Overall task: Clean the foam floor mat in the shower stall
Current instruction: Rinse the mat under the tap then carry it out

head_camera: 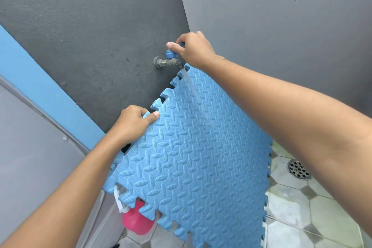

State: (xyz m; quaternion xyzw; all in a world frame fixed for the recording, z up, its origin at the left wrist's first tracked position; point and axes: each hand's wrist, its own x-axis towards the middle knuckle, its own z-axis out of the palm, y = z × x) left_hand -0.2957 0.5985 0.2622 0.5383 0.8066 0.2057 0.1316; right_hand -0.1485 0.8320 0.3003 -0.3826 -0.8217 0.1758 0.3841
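Foam mat (193, 157) upright under tap (169, 62) | left hand (133, 122) grips edge | right hand (194, 48) grips handle

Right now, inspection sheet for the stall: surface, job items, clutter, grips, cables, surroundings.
Surface: tiled floor, wet-looking, round drain uncovered.
Job's things: blue foam mat held up against the wall; tap running, stream hitting the mat's upper face.
Clutter: pink bottle behind the mat's lower edge.
Grips: left hand pinching the mat's top edge; right hand on the blue tap handle.
Cables: nothing seen.
Surroundings: dark wall, grey wall at right.
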